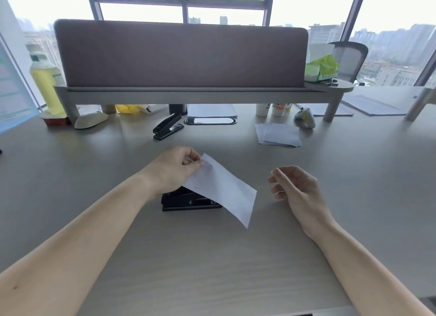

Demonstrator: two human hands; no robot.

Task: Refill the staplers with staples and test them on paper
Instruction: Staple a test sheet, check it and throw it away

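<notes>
**Test slip lifted above freshly handled stapler**

A black stapler (pixel 188 201) lies flat on the grey desk (pixel 212 256), partly hidden under the person's left wrist and the paper held above it. The left hand (pixel 174 167) pinches the far corner of a white paper slip (pixel 224 190) between thumb and fingertips. The sheet slopes down to the right across the stapler's right end. Small dark marks near the pinched edge may be staples, though they are too fine to confirm.

Well to the right of the stapler, the right hand (pixel 292 186) hovers with fingers loosely curled and nothing in it.

The slip looks light and limp, so it would probably sag and crease from a one-corner hold. A second pinch on the opposite edge would likely steady it. The stapler appears rigid and heavier, and seems best gripped along its body.

Beyond the stapler to the right is a stack of paper slips (pixel 278 133). Beyond it to the left sits a second stapler (pixel 168 126), its top raised at an angle. Behind both stands a brown divider screen (pixel 181 54).
</notes>
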